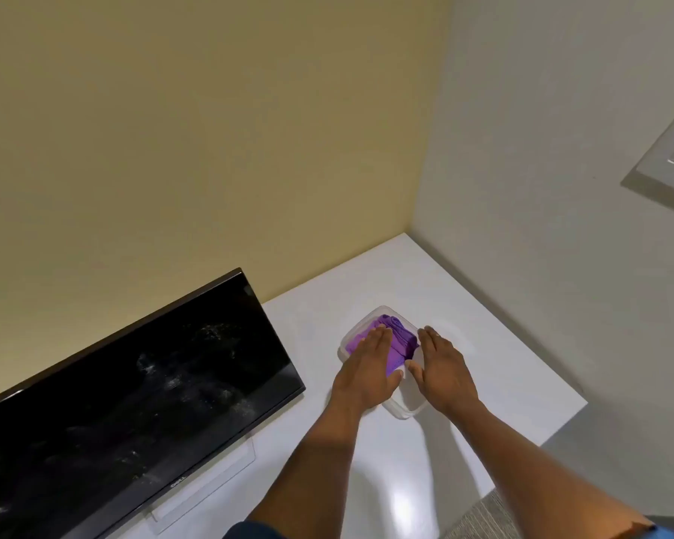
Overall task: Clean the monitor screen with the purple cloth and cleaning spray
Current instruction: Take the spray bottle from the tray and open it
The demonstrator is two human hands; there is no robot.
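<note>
A folded purple cloth [399, 340] lies inside a clear plastic container [403, 410] on the white desk [464, 313]. My left hand [366, 373] rests flat over the left part of the cloth, fingers together and stretched out. My right hand [442, 367] lies flat on the container's right side, fingers also extended. Neither hand grips anything. The black monitor [133, 402] stands at the left, its dark screen marked with whitish smudges. No spray bottle is in view.
A yellow wall stands behind the desk and a grey-white wall [561, 188] closes the right side, forming a corner. The desk's right edge [561, 422] drops to grey carpet. The monitor's stand base [207, 492] sits near the desk's front.
</note>
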